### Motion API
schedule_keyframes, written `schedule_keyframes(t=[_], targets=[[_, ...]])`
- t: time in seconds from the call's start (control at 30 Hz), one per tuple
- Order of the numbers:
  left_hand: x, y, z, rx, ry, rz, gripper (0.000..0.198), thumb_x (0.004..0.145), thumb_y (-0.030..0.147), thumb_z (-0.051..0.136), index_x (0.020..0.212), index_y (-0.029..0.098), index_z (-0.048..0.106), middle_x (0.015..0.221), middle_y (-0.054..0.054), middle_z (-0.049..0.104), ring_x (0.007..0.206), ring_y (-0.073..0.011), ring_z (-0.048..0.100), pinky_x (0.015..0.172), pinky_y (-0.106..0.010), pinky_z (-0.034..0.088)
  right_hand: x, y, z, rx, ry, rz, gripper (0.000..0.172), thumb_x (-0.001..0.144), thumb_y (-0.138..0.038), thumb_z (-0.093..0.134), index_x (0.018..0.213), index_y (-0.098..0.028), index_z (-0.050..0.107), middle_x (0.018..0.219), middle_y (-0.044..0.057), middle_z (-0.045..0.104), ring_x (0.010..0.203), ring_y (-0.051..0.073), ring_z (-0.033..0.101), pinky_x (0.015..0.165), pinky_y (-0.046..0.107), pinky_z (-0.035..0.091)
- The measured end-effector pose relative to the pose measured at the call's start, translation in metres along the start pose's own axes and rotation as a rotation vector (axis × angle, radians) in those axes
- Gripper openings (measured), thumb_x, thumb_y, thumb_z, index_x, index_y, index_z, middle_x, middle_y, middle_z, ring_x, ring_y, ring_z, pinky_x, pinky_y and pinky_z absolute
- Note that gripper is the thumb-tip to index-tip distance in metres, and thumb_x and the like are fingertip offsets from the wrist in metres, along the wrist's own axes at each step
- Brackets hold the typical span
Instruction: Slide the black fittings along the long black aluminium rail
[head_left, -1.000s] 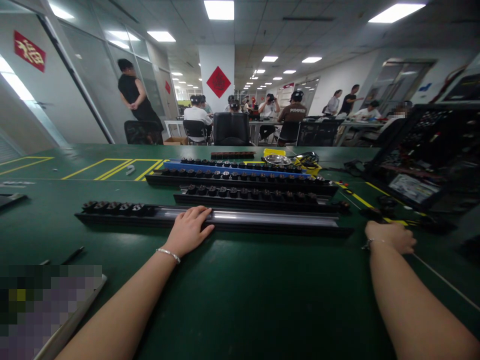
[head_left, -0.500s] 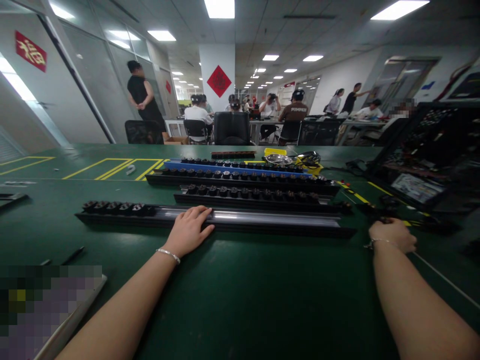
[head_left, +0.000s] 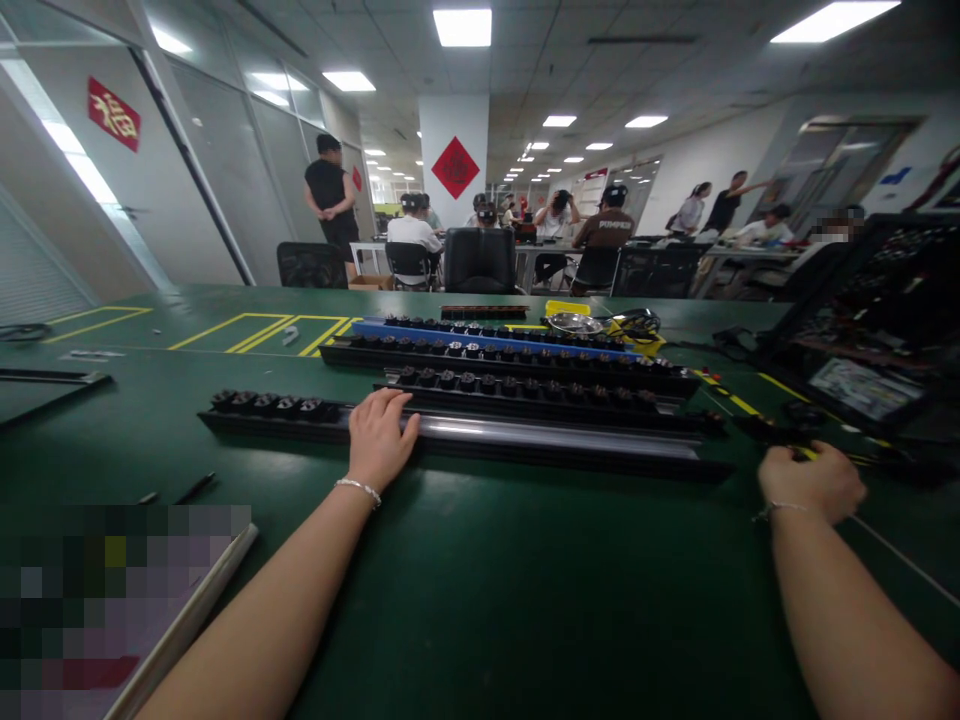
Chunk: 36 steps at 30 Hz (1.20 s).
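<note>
— Where was the long black rail with a silvery channel [head_left: 540, 440]?
— It lay crosswise on the dark green table mat [head_left: 480, 590], nearest the person. A row of small black socket blocks [head_left: 266, 405] sat at its left end.
— And the left hand [head_left: 380, 440]?
— It lay flat on the rail just right of those blocks, palm down, fingers straight and close together, gripping nothing.
— The right hand [head_left: 814, 482]?
— It was off the rail's right end, well apart from the left, low over the mat with its fingers curled in. Its back faced the camera, so I couldn't tell whether it pinched anything. Small dark parts [head_left: 780, 430] lay just beyond it, by a yellow tape line [head_left: 739, 403].
— What lay behind?
— Two more black rails studded with round knobs [head_left: 525, 385], then a blue rail [head_left: 450, 331] and a shallow steel bowl [head_left: 574, 322]. To the right stood a tilted black case [head_left: 862, 320]. Seated people [head_left: 411, 235] worked at desks far back.
</note>
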<state>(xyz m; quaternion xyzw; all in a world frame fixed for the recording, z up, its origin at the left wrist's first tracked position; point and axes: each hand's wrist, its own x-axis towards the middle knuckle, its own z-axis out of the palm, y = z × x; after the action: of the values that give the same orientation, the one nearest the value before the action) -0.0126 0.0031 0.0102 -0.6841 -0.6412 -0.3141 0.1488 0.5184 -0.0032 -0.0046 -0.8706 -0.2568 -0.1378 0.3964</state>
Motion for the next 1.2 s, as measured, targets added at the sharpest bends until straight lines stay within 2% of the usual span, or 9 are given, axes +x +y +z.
schedule_keyframes(t=[0.13, 0.2, 0.27, 0.37, 0.47, 0.57, 0.8, 1.03, 1.2], targets=[[0.004, -0.021, -0.007, 0.111, 0.157, -0.278, 0.039, 0.084, 0.034, 0.046, 0.119, 0.017, 0.053, 0.130, -0.012, 0.049, 0.124, -0.0293, 0.038, 0.102, -0.046, 0.029, -0.021, -0.027, -0.013, 0.016, 0.042, -0.201, 0.033, 0.079, -0.031, 0.045, 0.094, -0.009, 0.065, 0.087, 0.018, 0.060, 0.086, 0.028, 0.052, 0.075, 0.039, 0.038], [0.006, -0.035, -0.011, 0.162, 0.232, -0.439, 0.044, 0.083, 0.037, 0.046, 0.121, 0.015, 0.050, 0.129, -0.015, 0.048, 0.122, -0.0314, 0.039, 0.098, -0.047, 0.032, -0.038, -0.042, -0.017, 0.032, 0.004, -0.327, 0.029, 0.081, -0.033, 0.044, 0.085, -0.012, 0.063, 0.082, 0.016, 0.058, 0.082, 0.026, 0.050, 0.073, 0.037, 0.036], [0.007, -0.048, -0.015, 0.194, 0.249, -0.573, 0.046, 0.082, 0.038, 0.046, 0.121, 0.014, 0.049, 0.126, -0.016, 0.049, 0.119, -0.0332, 0.040, 0.094, -0.049, 0.035, -0.058, -0.056, -0.019, 0.082, -0.063, -0.541, 0.027, 0.083, -0.035, 0.042, 0.081, -0.015, 0.059, 0.083, 0.014, 0.057, 0.082, 0.024, 0.048, 0.074, 0.035, 0.035], [0.008, -0.061, -0.020, 0.197, 0.192, -0.728, 0.046, 0.079, 0.039, 0.048, 0.117, 0.013, 0.051, 0.123, -0.018, 0.050, 0.116, -0.0353, 0.042, 0.090, -0.050, 0.038, -0.090, -0.072, -0.018, 0.139, -0.202, -0.743, 0.029, 0.086, -0.037, 0.037, 0.072, -0.019, 0.055, 0.077, 0.009, 0.056, 0.077, 0.021, 0.046, 0.073, 0.033, 0.035], [0.009, -0.065, -0.023, 0.177, 0.114, -0.799, 0.046, 0.078, 0.041, 0.049, 0.114, 0.013, 0.052, 0.124, -0.019, 0.049, 0.117, -0.0363, 0.041, 0.090, -0.051, 0.037, -0.115, -0.081, -0.012, 0.126, -0.228, -0.748, 0.025, 0.084, -0.031, 0.039, 0.074, -0.019, 0.059, 0.081, 0.009, 0.059, 0.078, 0.021, 0.047, 0.072, 0.033, 0.036], [0.011, -0.066, -0.024, 0.151, 0.078, -0.821, 0.044, 0.077, 0.041, 0.049, 0.111, 0.014, 0.054, 0.126, -0.020, 0.047, 0.119, -0.0370, 0.040, 0.091, -0.051, 0.037, -0.126, -0.082, -0.008, 0.086, -0.269, -0.776, 0.024, 0.081, -0.026, 0.041, 0.074, -0.020, 0.062, 0.084, 0.009, 0.061, 0.078, 0.021, 0.048, 0.073, 0.034, 0.037], [0.012, -0.073, -0.021, 0.112, 0.068, -0.890, 0.046, 0.074, 0.040, 0.053, 0.112, 0.013, 0.054, 0.127, -0.021, 0.047, 0.119, -0.0383, 0.039, 0.091, -0.054, 0.037, -0.119, -0.070, -0.012, 0.173, -0.249, -0.843, 0.021, 0.079, -0.024, 0.042, 0.072, -0.019, 0.061, 0.086, 0.008, 0.063, 0.084, 0.022, 0.050, 0.080, 0.034, 0.039], [0.013, -0.078, -0.020, 0.094, 0.017, -0.915, 0.049, 0.074, 0.046, 0.050, 0.110, 0.013, 0.058, 0.129, -0.020, 0.045, 0.119, -0.0395, 0.038, 0.093, -0.054, 0.036, -0.116, -0.070, -0.011, 0.144, -0.268, -0.807, 0.021, 0.079, -0.025, 0.041, 0.069, -0.019, 0.059, 0.084, 0.008, 0.063, 0.082, 0.021, 0.051, 0.077, 0.034, 0.039], [0.012, -0.079, -0.018, 0.102, 0.036, -0.901, 0.049, 0.074, 0.048, 0.049, 0.109, 0.015, 0.060, 0.128, -0.020, 0.047, 0.118, -0.0392, 0.039, 0.092, -0.054, 0.036, -0.115, -0.069, -0.011, 0.168, -0.280, -0.789, 0.021, 0.078, -0.026, 0.041, 0.069, -0.019, 0.059, 0.084, 0.007, 0.063, 0.082, 0.021, 0.052, 0.075, 0.033, 0.039]])
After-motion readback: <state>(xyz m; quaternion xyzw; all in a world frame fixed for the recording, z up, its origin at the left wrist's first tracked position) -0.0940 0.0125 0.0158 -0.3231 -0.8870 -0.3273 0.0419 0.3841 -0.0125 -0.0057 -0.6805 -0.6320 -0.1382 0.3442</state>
